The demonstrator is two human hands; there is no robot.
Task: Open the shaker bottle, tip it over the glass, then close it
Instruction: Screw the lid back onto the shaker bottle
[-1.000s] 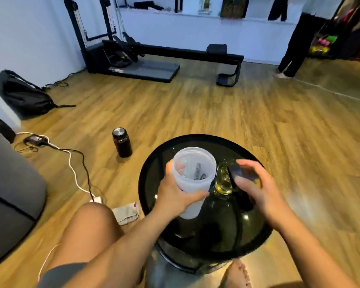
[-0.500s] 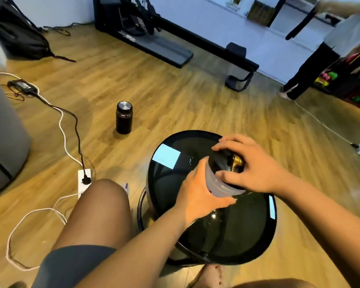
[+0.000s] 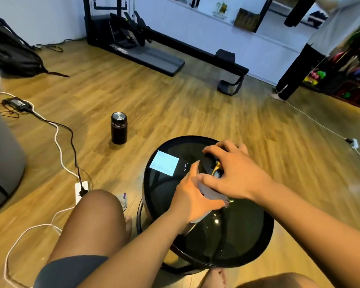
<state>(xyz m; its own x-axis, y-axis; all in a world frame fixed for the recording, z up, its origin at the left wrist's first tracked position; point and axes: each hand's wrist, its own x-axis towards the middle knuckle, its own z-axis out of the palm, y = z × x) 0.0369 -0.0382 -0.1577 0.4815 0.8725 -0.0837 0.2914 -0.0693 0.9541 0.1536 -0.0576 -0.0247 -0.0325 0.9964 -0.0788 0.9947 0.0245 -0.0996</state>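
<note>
You are working on the lid [image 3: 207, 163] of the shaker bottle [image 3: 206, 191], and this reads as the closing step, though a single view cannot rule out the opening twist.

Your left hand [image 3: 192, 201] wraps the bottle's body, fingers and thumb curled firmly round it. Your right hand [image 3: 239, 175] sits on top, its fingers bent and spread down over the black lid, gripping its edge. The two hands nearly touch, right above left.

The bottle stands roughly upright, leaning a little away from you, on or just above the round black glass table [image 3: 227, 235]; its base is hidden behind your left palm. It is cloudy, translucent plastic, and only a strip of it shows between your left thumb and your right wrist. Whether it holds anything cannot be told.

A glint of gold peeks out under your right fingers, likely the rim of the glass [image 3: 216, 168], just beyond the bottle on the far side of your knuckles.

Next, you probably need to hold the body steady with the left fingers while the right presses or turns the lid until it seats. Whether it is already fully seated is hidden.
</note>
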